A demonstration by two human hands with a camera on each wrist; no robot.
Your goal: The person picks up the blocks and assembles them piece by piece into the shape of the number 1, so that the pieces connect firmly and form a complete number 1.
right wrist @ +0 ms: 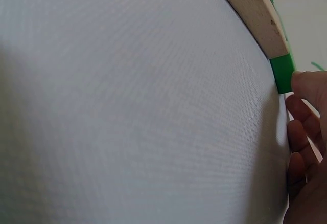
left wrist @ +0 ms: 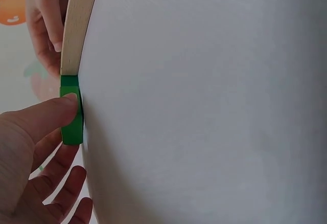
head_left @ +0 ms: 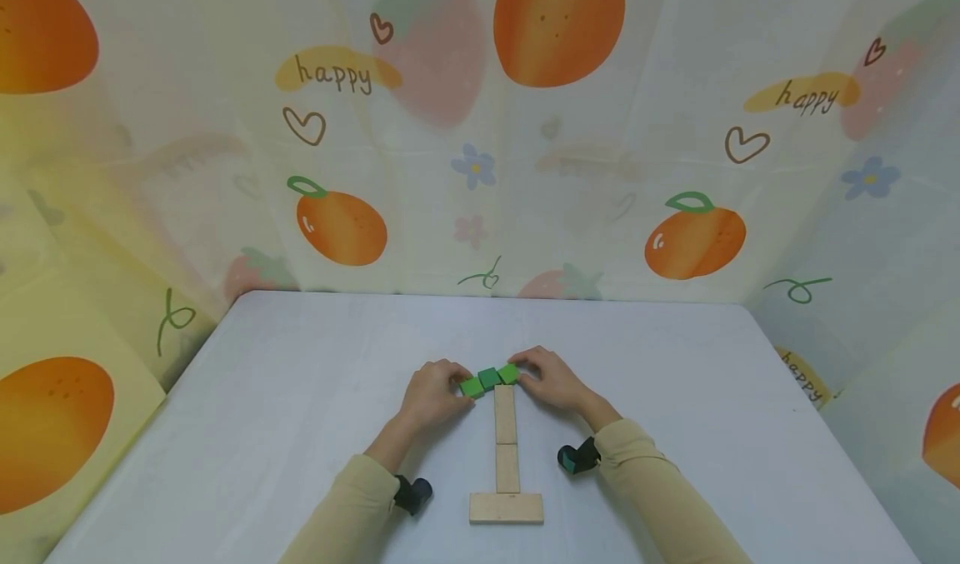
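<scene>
Three small green blocks sit in a slanting row, corner to corner, at the far end of a line of wooden blocks. My left hand (head_left: 433, 396) pinches the light green block (head_left: 472, 387) at the row's left end, thumb on its face in the left wrist view. Between the end blocks is a darker green block (head_left: 490, 378). At the right end, my right hand (head_left: 553, 381) pinches another light green block (head_left: 508, 373), thumb against its edge in the right wrist view. The nearest wooden plank (head_left: 506, 414) meets the row from below.
A second wooden plank (head_left: 507, 468) continues the line toward me, ending at a crosswise wooden plank (head_left: 506, 508). All lie on a white table (head_left: 300, 431). Black wrist cameras (head_left: 413, 494) hang inward from both sleeves. A fruit-printed cloth (head_left: 435, 197) hangs behind the table.
</scene>
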